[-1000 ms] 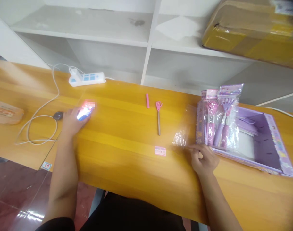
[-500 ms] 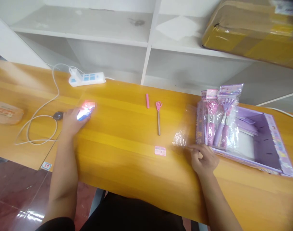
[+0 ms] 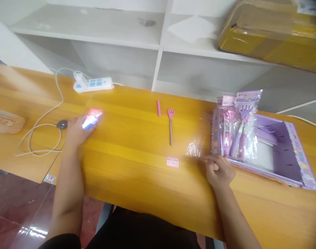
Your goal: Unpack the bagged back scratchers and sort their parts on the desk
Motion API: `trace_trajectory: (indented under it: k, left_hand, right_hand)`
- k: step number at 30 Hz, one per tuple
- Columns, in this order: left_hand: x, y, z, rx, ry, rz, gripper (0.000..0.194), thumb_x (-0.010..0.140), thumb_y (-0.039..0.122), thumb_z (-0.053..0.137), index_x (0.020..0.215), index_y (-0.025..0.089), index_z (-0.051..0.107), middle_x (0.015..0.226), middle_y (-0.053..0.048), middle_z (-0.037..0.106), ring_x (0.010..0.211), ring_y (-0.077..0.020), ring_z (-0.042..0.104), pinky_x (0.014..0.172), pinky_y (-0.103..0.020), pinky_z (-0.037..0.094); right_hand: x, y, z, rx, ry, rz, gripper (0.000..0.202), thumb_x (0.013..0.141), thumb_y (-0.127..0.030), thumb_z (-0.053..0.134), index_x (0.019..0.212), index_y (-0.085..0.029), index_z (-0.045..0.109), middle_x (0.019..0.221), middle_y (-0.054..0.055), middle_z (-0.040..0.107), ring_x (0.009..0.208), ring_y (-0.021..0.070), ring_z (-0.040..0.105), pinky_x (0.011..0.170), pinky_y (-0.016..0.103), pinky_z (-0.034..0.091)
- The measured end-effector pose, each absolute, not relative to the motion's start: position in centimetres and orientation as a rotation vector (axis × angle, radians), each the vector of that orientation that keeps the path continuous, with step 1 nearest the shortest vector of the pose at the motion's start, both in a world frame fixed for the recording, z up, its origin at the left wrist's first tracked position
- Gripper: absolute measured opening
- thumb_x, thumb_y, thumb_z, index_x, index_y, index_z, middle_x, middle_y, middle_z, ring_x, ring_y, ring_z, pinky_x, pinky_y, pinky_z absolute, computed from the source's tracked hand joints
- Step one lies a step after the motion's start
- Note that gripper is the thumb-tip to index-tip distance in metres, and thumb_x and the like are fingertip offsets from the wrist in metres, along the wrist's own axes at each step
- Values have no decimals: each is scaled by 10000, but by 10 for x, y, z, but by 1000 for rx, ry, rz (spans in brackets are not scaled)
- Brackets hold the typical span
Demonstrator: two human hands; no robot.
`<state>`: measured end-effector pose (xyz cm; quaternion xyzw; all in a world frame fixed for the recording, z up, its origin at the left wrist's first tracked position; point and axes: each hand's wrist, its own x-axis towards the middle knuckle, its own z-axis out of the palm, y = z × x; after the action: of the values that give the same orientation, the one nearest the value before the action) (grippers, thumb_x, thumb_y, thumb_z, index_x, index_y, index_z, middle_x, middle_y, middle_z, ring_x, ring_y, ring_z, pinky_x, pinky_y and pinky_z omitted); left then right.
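Observation:
My left hand (image 3: 77, 129) is closed around a phone (image 3: 92, 117) with a lit screen, at the left of the table. On the right, my right hand (image 3: 220, 171) rests on the tabletop, its index finger stretched towards a clear plastic bag (image 3: 193, 148); whether the tip touches the bag is not clear. The other fingers are curled, and nothing shows in them. Between the hands lies a pink hand-shaped back scratcher (image 3: 170, 126) with a metal rod. A pink tube-shaped handle (image 3: 159, 108) is beside it, and a small pink card (image 3: 172, 162) sits below.
Just beyond my right hand stands a purple display box (image 3: 290, 155) with several bagged back scratchers (image 3: 238, 131). A white power strip (image 3: 101, 84) and a cable with a black puck (image 3: 62, 124) are at the left. A taped carton (image 3: 272, 34) sits on the white shelf (image 3: 137, 41).

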<state>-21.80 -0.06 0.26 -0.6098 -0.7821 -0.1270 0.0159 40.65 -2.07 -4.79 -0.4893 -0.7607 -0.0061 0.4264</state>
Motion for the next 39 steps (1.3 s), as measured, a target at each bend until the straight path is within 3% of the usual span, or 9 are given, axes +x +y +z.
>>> trace_trajectory:
  k: [21, 39]
  left_hand:
    - [-215, 0, 5, -1875, -2471, -377, 582, 945, 538, 668, 1439, 249, 563, 1375, -137, 688, 1303, -396, 592, 1108, -540, 398]
    - [-217, 0, 3, -1878, -2437, -388, 660, 915, 582, 662, 1428, 181, 553, 1336, -166, 694, 1282, -405, 619, 1093, -532, 435]
  right_hand:
    - [407, -21, -48, -1248, -1895, 4, 234, 930, -81, 589, 899, -233, 765, 734, -2, 661, 639, 170, 603, 642, 318, 457]
    - [407, -22, -47, -1245, -1897, 5, 228, 925, -81, 604, 910, -237, 769, 739, -9, 663, 633, 163, 593, 645, 310, 458]
